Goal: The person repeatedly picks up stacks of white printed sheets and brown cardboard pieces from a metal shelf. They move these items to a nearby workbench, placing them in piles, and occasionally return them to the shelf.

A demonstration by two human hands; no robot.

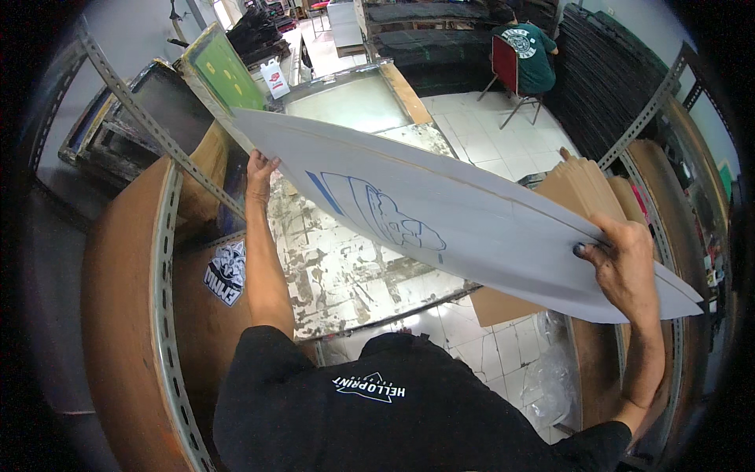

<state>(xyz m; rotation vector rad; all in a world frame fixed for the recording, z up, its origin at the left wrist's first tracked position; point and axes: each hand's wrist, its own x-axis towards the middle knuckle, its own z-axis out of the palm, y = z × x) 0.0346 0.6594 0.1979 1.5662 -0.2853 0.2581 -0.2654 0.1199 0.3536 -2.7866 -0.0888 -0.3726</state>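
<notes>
A large white sheet (pixel 480 212) with blue outline artwork on its face stretches across in front of me, tilted and bowed. My left hand (pixel 260 175) is closed on its left edge, fingers curled at the border. Toward the right end, my right hand (pixel 627 263) grips the sheet with the thumb on the printed face and the fingers over the far edge. The thumb tip carries a dark stain. Beneath the sheet lies a worktable (pixel 338 271) with a worn, paint-flecked white top, partly hidden by it.
A green screen frame (pixel 224 72) leans at the far left, beside a white bottle (pixel 275 79). Perforated metal racks (pixel 167 338) hold brown boards on both sides. Cardboard sheets (pixel 580 182) stand right of the table, above clear plastic (pixel 550 374). A person (pixel 535 63) sits farther back.
</notes>
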